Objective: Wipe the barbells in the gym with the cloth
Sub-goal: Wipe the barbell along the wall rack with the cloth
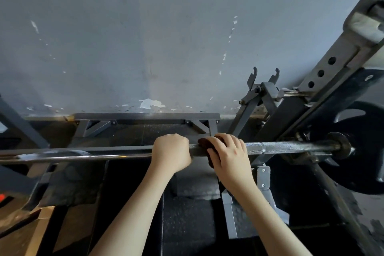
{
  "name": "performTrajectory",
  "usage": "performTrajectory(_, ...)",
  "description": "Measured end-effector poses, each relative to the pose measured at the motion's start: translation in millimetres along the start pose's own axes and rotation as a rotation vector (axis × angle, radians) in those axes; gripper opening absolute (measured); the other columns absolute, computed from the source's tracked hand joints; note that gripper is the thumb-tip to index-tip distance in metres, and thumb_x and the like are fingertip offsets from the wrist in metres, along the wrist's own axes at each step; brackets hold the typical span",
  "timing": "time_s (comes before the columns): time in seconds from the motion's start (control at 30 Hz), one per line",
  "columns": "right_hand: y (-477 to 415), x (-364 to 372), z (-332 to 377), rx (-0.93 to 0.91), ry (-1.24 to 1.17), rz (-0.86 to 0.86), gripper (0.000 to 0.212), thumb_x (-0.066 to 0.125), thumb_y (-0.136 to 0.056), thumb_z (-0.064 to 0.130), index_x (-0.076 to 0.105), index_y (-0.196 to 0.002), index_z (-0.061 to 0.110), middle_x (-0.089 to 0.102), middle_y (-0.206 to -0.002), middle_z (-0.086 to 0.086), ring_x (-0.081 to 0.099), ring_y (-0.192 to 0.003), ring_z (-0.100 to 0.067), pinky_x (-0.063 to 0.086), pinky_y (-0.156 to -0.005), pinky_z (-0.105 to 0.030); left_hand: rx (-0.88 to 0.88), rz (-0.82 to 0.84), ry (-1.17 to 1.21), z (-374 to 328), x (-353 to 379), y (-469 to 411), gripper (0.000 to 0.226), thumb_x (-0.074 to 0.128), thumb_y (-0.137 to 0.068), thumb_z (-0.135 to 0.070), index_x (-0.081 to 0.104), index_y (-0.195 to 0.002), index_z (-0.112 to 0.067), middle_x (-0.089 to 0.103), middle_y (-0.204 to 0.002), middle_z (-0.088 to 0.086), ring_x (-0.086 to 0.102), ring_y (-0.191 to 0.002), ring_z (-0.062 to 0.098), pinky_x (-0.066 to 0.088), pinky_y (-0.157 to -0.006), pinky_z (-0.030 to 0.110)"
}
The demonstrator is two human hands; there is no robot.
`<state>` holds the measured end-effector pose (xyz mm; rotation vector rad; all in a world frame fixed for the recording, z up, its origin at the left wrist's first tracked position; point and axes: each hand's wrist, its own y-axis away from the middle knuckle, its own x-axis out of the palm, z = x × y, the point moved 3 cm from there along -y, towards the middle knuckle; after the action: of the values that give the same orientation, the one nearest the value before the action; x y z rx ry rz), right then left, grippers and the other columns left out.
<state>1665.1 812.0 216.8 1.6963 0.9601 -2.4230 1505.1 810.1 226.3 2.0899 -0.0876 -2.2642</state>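
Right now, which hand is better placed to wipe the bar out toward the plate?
Right. The right hand holds the cloth on the barbell, on the side nearer the weight plate. The left hand grips the barbell with no cloth.

Head view, close over barbell (pixel 291 147), facing wall (pixel 145 37), probably downward.

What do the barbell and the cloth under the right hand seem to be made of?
The barbell looks like steel: glossy at left, dull crosshatched knurling at right. The cloth looks like soft dark brown fabric, weave unclear, bunched under the right hand.
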Motion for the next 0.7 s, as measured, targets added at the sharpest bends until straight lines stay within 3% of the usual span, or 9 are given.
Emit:
performTrajectory(0.1, -7, 1, 5, 0.056, 0.076, -0.112, 0.028, 0.046, -0.093, 0.027, 0.067, -0.078, 0.014, 0.062, -0.072, -0.005, 0.058, -0.063, -0.029, 0.047, -0.062, -0.036, -0.015, 0.003, -0.01, -1, 1, 1, 0.018, 0.058, -0.084, -0.038, 0.066, -0.093, -0.024, 0.064, -0.08, -0.003, 0.052, -0.065, 0.019, 0.031, -0.052, 0.026)
performTrajectory(0.17, -32, -5, 9, 0.121, 0.104, 0.062, 0.032, 0.042, -0.094, 0.028, 0.061, -0.073, 0.013, 0.059, -0.066, -0.005, 0.057, -0.06, -0.031, 0.039, -0.057, -0.032, -0.013, 0.002, -0.017, -1, 1, -1, 0.022, 0.058, -0.085, -0.042, 0.066, -0.094, -0.024, 0.065, -0.083, -0.002, 0.054, -0.068, 0.02, 0.034, -0.055, 0.027)
performTrajectory(0.23, -57, -4, 3, 0.335, 0.029, 0.333, 0.036, 0.038, -0.098, 0.032, 0.064, -0.084, 0.012, 0.062, -0.079, -0.005, 0.057, -0.071, -0.028, 0.04, -0.063, -0.032, 0.0, 0.009, -0.017, 0, 1, -1, 0.028, 0.057, -0.085, -0.047, 0.065, -0.095, -0.023, 0.066, -0.087, -0.002, 0.06, -0.076, 0.022, 0.037, -0.059, 0.028)
performTrajectory(0.3, -61, -2, -3, 0.454, -0.065, 0.44, 0.037, 0.037, -0.098, 0.035, 0.065, -0.087, 0.014, 0.063, -0.085, -0.005, 0.057, -0.075, -0.027, 0.043, -0.067, -0.033, 0.004, 0.003, -0.011, 0, 1, 2, 0.031, 0.056, -0.085, -0.049, 0.067, -0.096, -0.022, 0.066, -0.087, -0.002, 0.063, -0.079, 0.022, 0.039, -0.06, 0.028)
performTrajectory(0.43, 1, -11, 2, 0.054, -0.105, 0.035, 0.026, 0.044, -0.096, 0.033, 0.066, -0.094, 0.019, 0.066, -0.09, 0.002, 0.058, -0.084, -0.021, 0.047, -0.079, -0.037, 0.1, 0.006, 0.165, 5, -2, 5, 0.038, 0.055, -0.083, -0.059, 0.059, -0.091, -0.022, 0.059, -0.089, -0.008, 0.057, -0.08, 0.016, 0.037, -0.064, 0.029)
performTrajectory(0.5, 10, -11, -3, 0.013, -0.058, -0.014, 0.025, 0.046, -0.095, 0.032, 0.067, -0.093, 0.018, 0.067, -0.089, 0.001, 0.059, -0.082, -0.023, 0.048, -0.076, -0.038, 0.155, 0.0, 0.329, 14, -1, 8, 0.05, 0.042, -0.086, -0.068, 0.057, -0.088, -0.021, 0.057, -0.089, -0.009, 0.054, -0.085, 0.014, 0.04, -0.07, 0.03)
performTrajectory(0.57, -22, -7, -4, 0.151, 0.027, 0.06, 0.03, 0.044, -0.095, 0.033, 0.065, -0.083, 0.016, 0.066, -0.078, -0.004, 0.062, -0.073, -0.03, 0.047, -0.066, -0.037, 0.118, -0.161, 0.36, 25, 4, 7, 0.066, 0.021, -0.089, -0.066, 0.066, -0.089, -0.018, 0.064, -0.093, -0.006, 0.057, -0.092, 0.018, 0.042, -0.085, 0.035)
performTrajectory(0.6, -42, -7, -1, 0.298, 0.029, 0.214, 0.033, 0.042, -0.097, 0.035, 0.066, -0.086, 0.015, 0.067, -0.082, -0.007, 0.063, -0.078, -0.033, 0.045, -0.066, -0.036, 0.065, -0.275, 0.296, 28, 8, 7, 0.069, 0.017, -0.092, -0.06, 0.07, -0.087, -0.016, 0.068, -0.091, -0.003, 0.06, -0.092, 0.022, 0.043, -0.09, 0.039)
performTrajectory(0.7, -61, 0, -7, 0.523, -0.034, 0.383, 0.038, 0.039, -0.098, 0.039, 0.07, -0.102, 0.017, 0.068, -0.101, -0.009, 0.062, -0.094, -0.033, 0.039, -0.073, -0.034, -0.029, -0.404, 0.156, 25, 18, 5, 0.063, 0.024, -0.097, -0.046, 0.075, -0.077, -0.014, 0.072, -0.079, 0.003, 0.064, -0.086, 0.028, 0.046, -0.091, 0.045)
